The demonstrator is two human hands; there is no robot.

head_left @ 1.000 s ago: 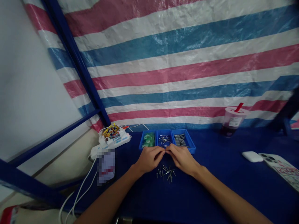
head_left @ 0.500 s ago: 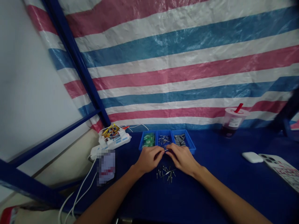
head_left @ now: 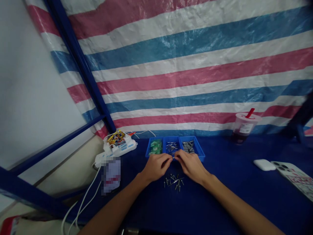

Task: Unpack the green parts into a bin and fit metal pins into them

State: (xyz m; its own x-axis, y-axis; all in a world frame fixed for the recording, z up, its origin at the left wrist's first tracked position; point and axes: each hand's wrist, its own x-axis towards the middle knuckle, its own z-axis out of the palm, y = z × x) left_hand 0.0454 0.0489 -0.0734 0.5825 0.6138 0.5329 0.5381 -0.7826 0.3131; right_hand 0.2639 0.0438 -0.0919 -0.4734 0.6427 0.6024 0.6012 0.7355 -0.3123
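My left hand [head_left: 157, 165] and my right hand [head_left: 192, 164] meet just in front of the blue tray, fingertips nearly touching. Both are closed in a pinch on one small metal pin [head_left: 173, 158], which looks like a blind rivet; most of it is hidden by the fingers. Below them on the table lies a loose pile of thin metal rivets [head_left: 174, 181]. The middle bin [head_left: 171, 138] of the tray holds similar metal pieces [head_left: 172, 146]. Small green pieces [head_left: 156, 147] fill the left bin, and grey cylindrical pieces [head_left: 188, 147] lie in the right one.
To the left are a white power strip [head_left: 122, 151] with cables and a pixelated flat object [head_left: 111, 176]. On the right stand a lidded drink cup [head_left: 244, 127], a white earbud case [head_left: 264, 165] and a phone [head_left: 293, 176]. A striped sheet [head_left: 183, 78] hangs behind the blue table [head_left: 215, 209].
My right fingertips have shifted slightly around the pin, and less of it shows between the hands. The pile, the tray and my left hand look the same.
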